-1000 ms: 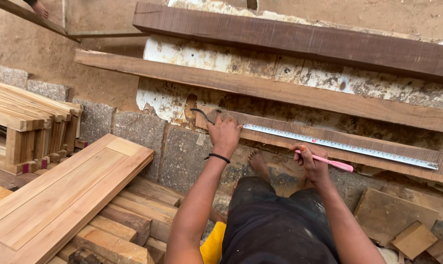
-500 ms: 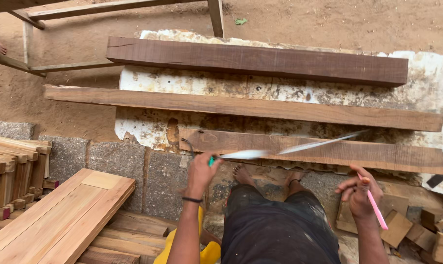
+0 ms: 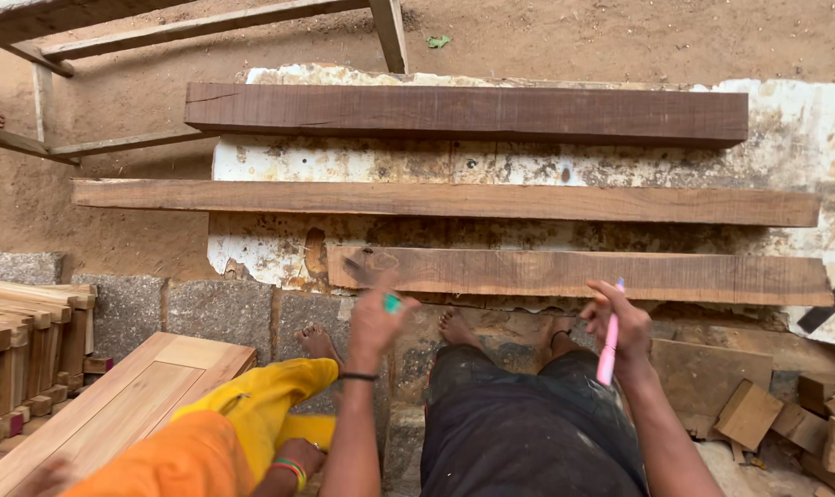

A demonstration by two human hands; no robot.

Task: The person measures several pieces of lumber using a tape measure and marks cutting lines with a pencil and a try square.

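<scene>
- Since the earlier frame, the long metal ruler has gone from the left hand (image 3: pixel 373 317), now clenched on a small green object (image 3: pixel 393 302).
- A pink pen (image 3: pixel 609 345) is gripped by the right hand (image 3: pixel 620 324), upright, tip up.
- The plank (image 3: pixel 574 273) lies crosswise just beyond both hands.

Bare sandy ground (image 3: pixel 546 37) in daylight, a cracked whitish slab (image 3: pixel 362 161), a grey stone-block edge (image 3: pixel 220 313), stacked pale timber (image 3: pixel 22 340) at left, wooden offcuts (image 3: pixel 786 414) at right, a wooden frame (image 3: pixel 206 28) beyond.
</scene>
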